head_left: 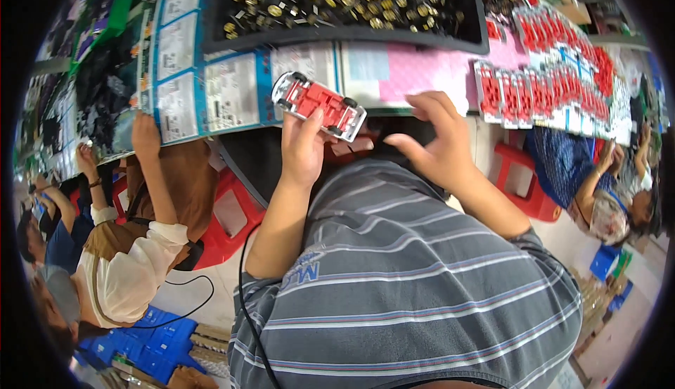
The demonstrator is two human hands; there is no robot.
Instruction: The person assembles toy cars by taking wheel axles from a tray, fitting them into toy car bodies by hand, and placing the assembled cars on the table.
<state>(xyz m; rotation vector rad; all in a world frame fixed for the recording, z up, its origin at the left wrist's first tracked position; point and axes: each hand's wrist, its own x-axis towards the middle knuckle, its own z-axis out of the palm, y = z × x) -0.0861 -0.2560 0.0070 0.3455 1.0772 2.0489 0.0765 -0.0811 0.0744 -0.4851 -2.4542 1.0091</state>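
In my left hand (304,148) is a toy car (321,103), its red underside facing up and its white body showing at both ends. Small dark wheels sit along its sides. My thumb presses on the red base while the fingers go beneath, mostly hidden. To the right of the car, my right hand (441,141) hovers near the table edge with thumb and fingers apart and nothing between them. Beyond both hands stands a black tray (351,43) full of small gold and black wheel pieces.
Rows of similar red and white toy cars (534,88) line the table to my right. Printed sheets (232,92) and a pink sheet (429,72) cover the tabletop. A co-worker (130,266) sits at my left, another person (598,192) at far right. Red stools (524,181) stand below.
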